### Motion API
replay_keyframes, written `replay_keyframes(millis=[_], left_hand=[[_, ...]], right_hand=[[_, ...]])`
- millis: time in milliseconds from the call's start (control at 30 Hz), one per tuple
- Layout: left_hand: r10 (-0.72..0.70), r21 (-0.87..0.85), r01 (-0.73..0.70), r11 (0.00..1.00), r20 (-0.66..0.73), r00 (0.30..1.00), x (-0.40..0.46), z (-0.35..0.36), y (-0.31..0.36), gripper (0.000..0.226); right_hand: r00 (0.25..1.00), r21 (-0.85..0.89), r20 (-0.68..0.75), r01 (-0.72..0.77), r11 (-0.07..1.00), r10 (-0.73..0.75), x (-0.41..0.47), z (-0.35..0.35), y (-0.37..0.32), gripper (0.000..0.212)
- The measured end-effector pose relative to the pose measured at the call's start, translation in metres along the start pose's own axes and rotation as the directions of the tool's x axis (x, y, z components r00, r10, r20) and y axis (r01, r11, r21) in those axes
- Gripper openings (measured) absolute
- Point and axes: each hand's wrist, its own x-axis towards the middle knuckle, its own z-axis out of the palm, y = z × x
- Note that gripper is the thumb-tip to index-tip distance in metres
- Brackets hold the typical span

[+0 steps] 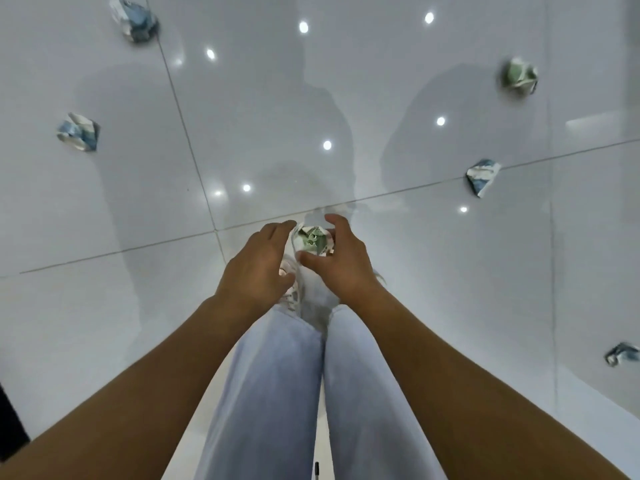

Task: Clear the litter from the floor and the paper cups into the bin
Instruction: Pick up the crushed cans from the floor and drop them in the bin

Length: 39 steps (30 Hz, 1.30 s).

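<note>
Because my right hand only curled loosely round the green paper ball at twelve o'clock of my shoes and my open left hand just touched it, I thought it could slip and roll away.

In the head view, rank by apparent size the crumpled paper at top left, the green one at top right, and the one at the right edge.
1. Top-left blue paper and top-right green paper: look alike, unranked.
2. Right-edge paper: smallest, partly cut off.
</note>
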Motion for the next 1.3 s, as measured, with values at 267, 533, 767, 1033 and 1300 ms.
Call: replay_keyframes(millis=[267, 533, 767, 1033, 1300], left_hand=[[0.169, -0.117, -0.174, 0.978, -0.052, 0.984, -0.052, -0.076, 0.079, 0.066], [0.172, -0.055, -0.174, 0.983, -0.042, 0.984, -0.058, -0.11, 0.131, 0.059], [0.139, 0.022, -0.138, 0.99, -0.033, 0.99, -0.022, -0.106, 0.174, 0.059], [0.075, 0.046, -0.075, 0.996, -0.001, 0.997, 0.048, -0.079, 0.26, 0.06], [0.136, 0.032, -0.136, 0.99, -0.018, 0.99, 0.13, -0.038, 0.319, 0.055]], right_hand=[[0.992, 0.163, 0.112, -0.079, 0.984, 0.061, -0.092, -0.06, -0.087, 0.073], [0.995, 0.214, 0.048, -0.098, 0.972, 0.089, -0.128, -0.123, -0.107, 0.064], [0.952, 0.155, -0.204, -0.2, 0.967, 0.23, -0.111, -0.216, -0.068, 0.054], [0.921, -0.076, -0.328, -0.246, 0.966, 0.208, -0.067, -0.314, -0.016, 0.057], [0.928, -0.218, -0.344, -0.229, 0.949, 0.145, -0.001, -0.343, 0.028, 0.056]])
